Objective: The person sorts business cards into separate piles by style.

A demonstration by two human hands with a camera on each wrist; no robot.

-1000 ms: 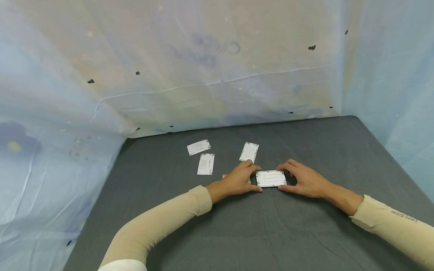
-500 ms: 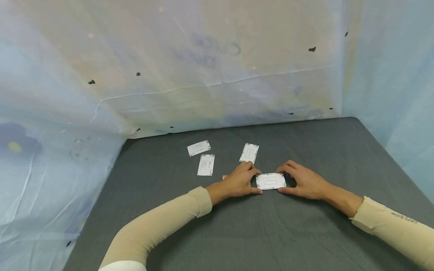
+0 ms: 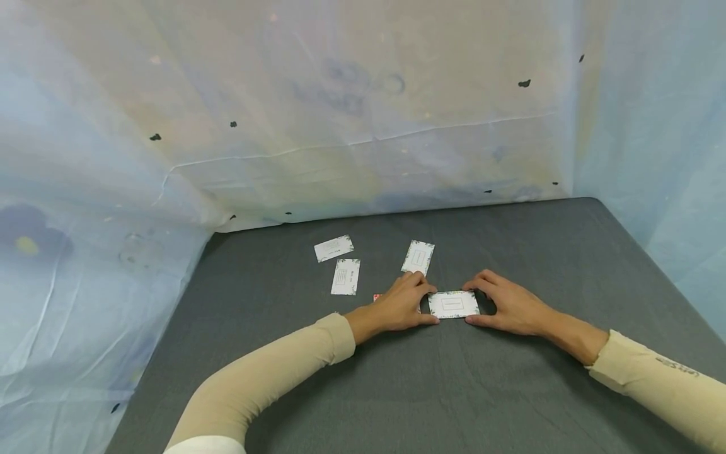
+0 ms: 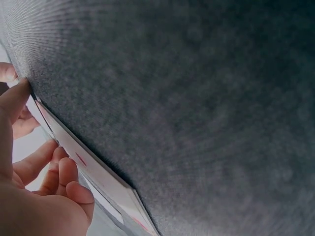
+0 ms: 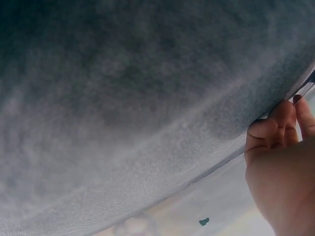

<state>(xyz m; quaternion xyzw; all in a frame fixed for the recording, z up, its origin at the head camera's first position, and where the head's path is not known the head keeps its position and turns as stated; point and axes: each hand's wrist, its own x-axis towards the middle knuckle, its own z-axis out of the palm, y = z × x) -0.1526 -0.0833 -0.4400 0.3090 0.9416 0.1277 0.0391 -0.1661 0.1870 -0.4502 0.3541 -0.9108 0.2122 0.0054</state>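
Head view: from my remote seat I see the left hand (image 3: 401, 302) and the right hand (image 3: 513, 306) facing each other across a framed card (image 3: 454, 304), white with a leafy border and a printed rectangle. Each hand holds one short end, thumb at the near corner and a finger at the far corner; the grip is thus about as wide as the card's short side. Whether it is one card or a stack, I cannot tell. Just beyond the left hand's fingers lies an upper card (image 3: 418, 256), partly behind them. Left of the grip and farther off are a lettered card (image 3: 345, 277) and, beyond it, a slanted card (image 3: 333, 248). A red-cornered item (image 3: 377, 296) shows from behind the left hand, mostly hidden. All rest on a gray cloth (image 3: 499, 391).

Left wrist view: I see the left hand's fingers bent at the lower left, with a flat white piece (image 4: 91, 169) bearing red marks just beside them on the cloth. The hold itself is poorly shown here.

Right wrist view: I find the right hand at the right edge, its fingers bent toward the cloth. From this side I cannot make out the framed card clearly. Below and left of the hand, a dark mark (image 5: 204, 221) stands on a pale sheet (image 5: 236, 206).
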